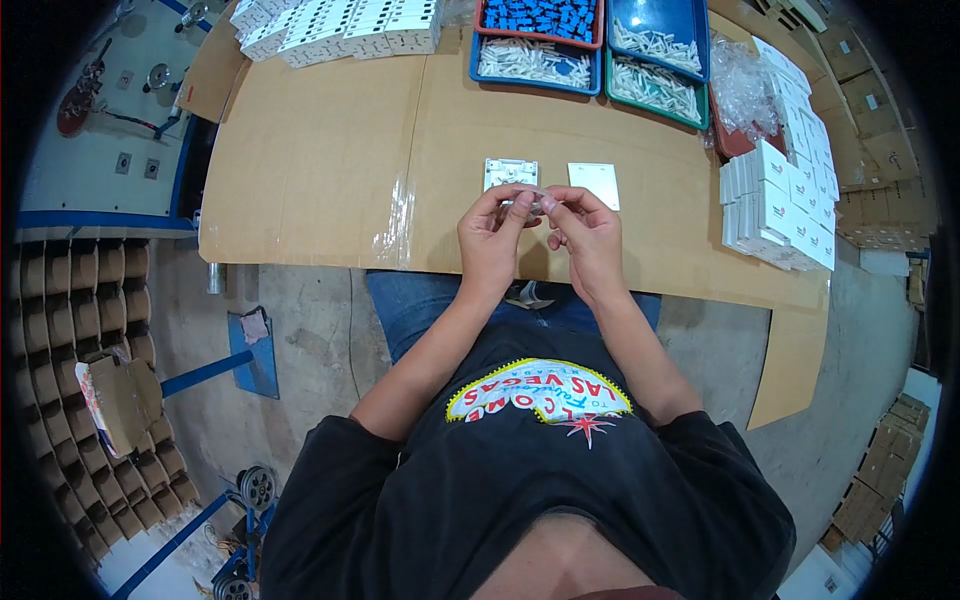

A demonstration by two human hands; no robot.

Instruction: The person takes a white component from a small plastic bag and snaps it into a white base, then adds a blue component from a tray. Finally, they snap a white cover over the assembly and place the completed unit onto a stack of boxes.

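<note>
Pinching small clear piece (537, 203) between left hand (489, 238) and right hand (594, 240), fingertips closed on it; near white frame (511, 172), just beyond left hand.

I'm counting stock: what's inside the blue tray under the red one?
Slender white pieces show in the near part of the blue tray; the red tray covers the rest, which can't be seen.
</note>
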